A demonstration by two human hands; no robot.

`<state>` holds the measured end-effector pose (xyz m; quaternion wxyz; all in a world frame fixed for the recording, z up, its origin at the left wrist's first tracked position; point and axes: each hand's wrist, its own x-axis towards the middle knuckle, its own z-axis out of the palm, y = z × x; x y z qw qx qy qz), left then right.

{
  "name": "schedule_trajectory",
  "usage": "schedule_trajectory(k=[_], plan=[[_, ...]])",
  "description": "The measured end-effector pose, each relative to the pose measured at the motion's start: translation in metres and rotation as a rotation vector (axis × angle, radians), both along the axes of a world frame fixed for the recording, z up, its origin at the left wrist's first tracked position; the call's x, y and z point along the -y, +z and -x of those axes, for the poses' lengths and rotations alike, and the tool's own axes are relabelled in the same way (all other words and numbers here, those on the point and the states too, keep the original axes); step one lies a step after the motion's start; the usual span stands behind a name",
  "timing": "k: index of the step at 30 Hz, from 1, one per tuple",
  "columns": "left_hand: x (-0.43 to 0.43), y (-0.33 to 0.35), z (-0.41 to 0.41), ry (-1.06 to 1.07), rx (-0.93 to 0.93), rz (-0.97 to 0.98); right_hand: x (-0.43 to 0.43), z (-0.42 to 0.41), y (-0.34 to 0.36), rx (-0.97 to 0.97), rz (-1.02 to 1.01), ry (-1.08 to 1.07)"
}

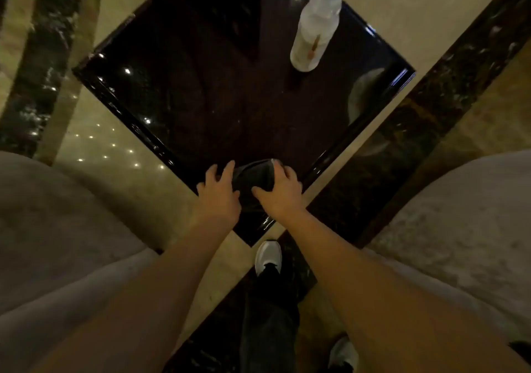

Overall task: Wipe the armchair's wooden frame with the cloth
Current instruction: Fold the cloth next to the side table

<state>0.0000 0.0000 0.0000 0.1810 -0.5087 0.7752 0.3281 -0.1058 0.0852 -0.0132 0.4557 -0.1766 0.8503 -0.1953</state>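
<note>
Dark cloth [254,176] on one glossy table [201,99]; left hand [219,193] open beside it, right hand [280,193] gripping it. One bottle [314,25], two shoes [268,256].

A dark grey cloth [255,176], folded or bunched into a compact bundle, lies near the six o'clock corner of a glossy black square table [178,85]. Its top edge curves in a rounded fold with a paler seam along the right side. Its lower and side edges are covered, so its full shape cannot be told. The armchair's wooden frame cannot be made out in this dim, wide-angle view.
</note>
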Motion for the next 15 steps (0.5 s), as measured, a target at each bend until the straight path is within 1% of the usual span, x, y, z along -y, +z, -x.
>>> schedule_trajectory(k=[2,3,4,5,7,8,10,12,15], plan=[[0.005,-0.025,-0.003,0.007,0.006,0.005,0.003,-0.006,-0.025,-0.116,-0.038,0.061],[0.007,-0.036,-0.006,0.034,-0.009,-0.018,0.001,-0.008,-0.037,-0.121,-0.019,0.029],[0.009,-0.044,-0.009,0.082,-0.023,-0.072,0.001,-0.010,-0.046,-0.069,0.004,-0.046],[0.010,-0.052,-0.011,0.146,-0.042,-0.126,0.002,-0.010,-0.055,0.026,0.027,-0.175],[0.012,-0.053,-0.014,0.299,-0.073,-0.260,0.003,-0.006,-0.060,0.295,0.017,-0.433],[0.013,-0.047,-0.014,0.383,-0.097,-0.326,0.001,-0.004,-0.056,0.416,0.009,-0.515],[0.007,-0.034,-0.022,0.498,-0.129,-0.454,-0.012,-0.006,-0.042,0.595,0.037,-0.568],[-0.008,-0.014,-0.031,0.548,-0.170,-0.554,-0.032,-0.011,-0.020,0.661,0.078,-0.591],[-0.036,0.019,-0.036,0.573,-0.232,-0.685,-0.068,-0.017,0.016,0.675,0.126,-0.614]])
